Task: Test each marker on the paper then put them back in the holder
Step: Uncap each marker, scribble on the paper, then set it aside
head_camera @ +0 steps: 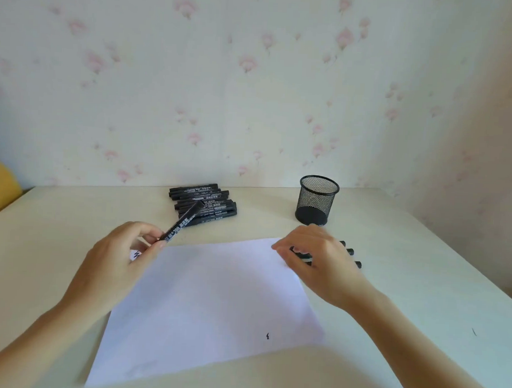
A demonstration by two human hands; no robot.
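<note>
Left grip (129,255) pinches a black marker (183,221) above the paper (214,303); right grip (313,255) closes on another marker (300,256) lying on the counter (407,259).

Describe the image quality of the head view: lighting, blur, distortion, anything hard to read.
Head view: soft, even daylight, with no harsh glare on the paper; wide-angle bending curves the table edges; a blurred beige shape covers the bottom of the frame; print on the marker in the left hand is only partly legible; the right hand hides most of the markers beneath it.
</note>
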